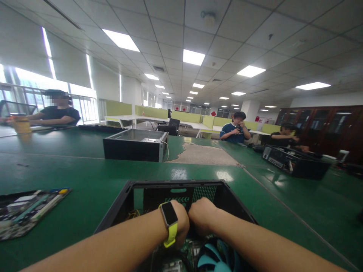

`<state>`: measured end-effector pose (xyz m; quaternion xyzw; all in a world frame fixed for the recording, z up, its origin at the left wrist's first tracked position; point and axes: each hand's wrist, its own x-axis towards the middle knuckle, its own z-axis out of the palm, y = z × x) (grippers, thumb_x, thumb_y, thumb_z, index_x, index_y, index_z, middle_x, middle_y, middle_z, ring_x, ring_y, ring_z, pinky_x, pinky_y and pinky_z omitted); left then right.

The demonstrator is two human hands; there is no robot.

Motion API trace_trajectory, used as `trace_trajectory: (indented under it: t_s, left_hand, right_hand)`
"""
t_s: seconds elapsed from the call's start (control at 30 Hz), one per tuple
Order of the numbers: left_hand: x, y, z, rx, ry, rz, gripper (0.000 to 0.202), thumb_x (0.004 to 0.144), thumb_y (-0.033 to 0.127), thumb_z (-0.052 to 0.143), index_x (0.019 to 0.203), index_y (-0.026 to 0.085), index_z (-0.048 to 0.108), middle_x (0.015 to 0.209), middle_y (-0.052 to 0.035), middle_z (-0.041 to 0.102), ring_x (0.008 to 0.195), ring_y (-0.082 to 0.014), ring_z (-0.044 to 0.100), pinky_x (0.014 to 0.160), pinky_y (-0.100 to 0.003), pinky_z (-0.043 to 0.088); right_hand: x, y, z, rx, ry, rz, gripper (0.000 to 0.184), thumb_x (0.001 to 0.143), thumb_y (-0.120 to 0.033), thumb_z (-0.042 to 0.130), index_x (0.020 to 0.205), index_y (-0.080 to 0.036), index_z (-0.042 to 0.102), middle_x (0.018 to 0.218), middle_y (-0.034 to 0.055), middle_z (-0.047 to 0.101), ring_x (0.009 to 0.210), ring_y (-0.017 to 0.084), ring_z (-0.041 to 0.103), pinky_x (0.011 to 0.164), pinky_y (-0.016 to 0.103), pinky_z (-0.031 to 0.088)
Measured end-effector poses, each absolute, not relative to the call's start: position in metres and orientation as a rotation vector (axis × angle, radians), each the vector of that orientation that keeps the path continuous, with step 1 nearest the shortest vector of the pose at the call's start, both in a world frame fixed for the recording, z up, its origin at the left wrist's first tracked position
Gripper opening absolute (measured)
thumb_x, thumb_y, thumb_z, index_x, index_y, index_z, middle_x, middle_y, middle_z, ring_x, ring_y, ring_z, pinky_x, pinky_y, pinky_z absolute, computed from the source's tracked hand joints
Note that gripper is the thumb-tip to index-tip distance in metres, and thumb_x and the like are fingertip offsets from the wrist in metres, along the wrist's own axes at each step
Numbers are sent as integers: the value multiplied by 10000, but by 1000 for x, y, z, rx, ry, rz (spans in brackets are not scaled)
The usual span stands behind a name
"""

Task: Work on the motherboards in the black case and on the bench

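An open black computer case [238,206] lies in front of me on the green table, and both my hands are down inside it. My left hand [182,221] bends over the middle of the case, its fingers curled downward and mostly hidden. Close beside it, my right hand [202,213] is closed like a fist, with the fingertips out of sight. Whatever the two hands hold is hidden. Below them a cooling fan [218,258] with blue blades sits near a green circuit board [185,247]. Yellow wires [134,214] show at the left inside.
A motherboard [31,209] lies at the left on the green table [85,173]. Ahead stands another metal computer case [133,149], beside a worn bare patch [204,154]. A further open case [295,160] is at the right. Several people sit around the table.
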<state>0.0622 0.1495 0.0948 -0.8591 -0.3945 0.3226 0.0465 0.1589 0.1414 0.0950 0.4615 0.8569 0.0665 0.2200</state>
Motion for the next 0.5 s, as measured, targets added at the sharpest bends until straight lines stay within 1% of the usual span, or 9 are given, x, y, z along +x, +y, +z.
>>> trace_trajectory:
  t_s: [0.07, 0.17, 0.27, 0.37, 0.5]
  left_hand:
    - [63, 146, 101, -2629, -1172, 1050, 167, 523, 259, 795, 669, 207, 734, 667, -54, 720, 721, -281, 679, 783, -417, 520]
    - [66, 146, 104, -2643, -1141, 1112, 83, 568, 247, 776, 592, 203, 709, 653, -52, 717, 763, -288, 687, 790, -416, 527]
    - [67, 148, 103, -2622, -1149, 1145, 99, 543, 239, 791, 571, 201, 704, 653, -52, 719, 775, -300, 688, 798, -432, 529]
    - [68, 149, 102, -2633, -1135, 1140, 127, 524, 234, 801, 612, 187, 723, 717, -77, 737, 786, -312, 689, 801, -439, 530]
    - [68, 148, 102, -2637, -1141, 1113, 206, 525, 244, 800, 718, 191, 752, 779, -91, 747, 815, -322, 687, 809, -445, 525]
  right_hand:
    - [159, 141, 95, 1292, 2346, 185, 296, 610, -251, 708, 894, -169, 715, 915, 145, 722, 873, 285, 686, 740, 360, 539]
    - [159, 141, 95, 1297, 2319, 199, 316, 612, -254, 712, 915, -164, 712, 931, 152, 720, 892, 284, 683, 749, 356, 538]
    - [159, 142, 94, 1283, 2327, 213, 316, 646, -273, 693, 944, -169, 709, 939, 152, 718, 902, 285, 682, 754, 366, 540]
    - [159, 143, 93, 1266, 2337, 236, 329, 663, -300, 683, 962, -165, 710, 936, 151, 717, 890, 299, 683, 742, 391, 549]
    - [159, 143, 93, 1267, 2333, 242, 331, 667, -304, 688, 960, -152, 715, 928, 150, 718, 877, 306, 684, 737, 402, 556]
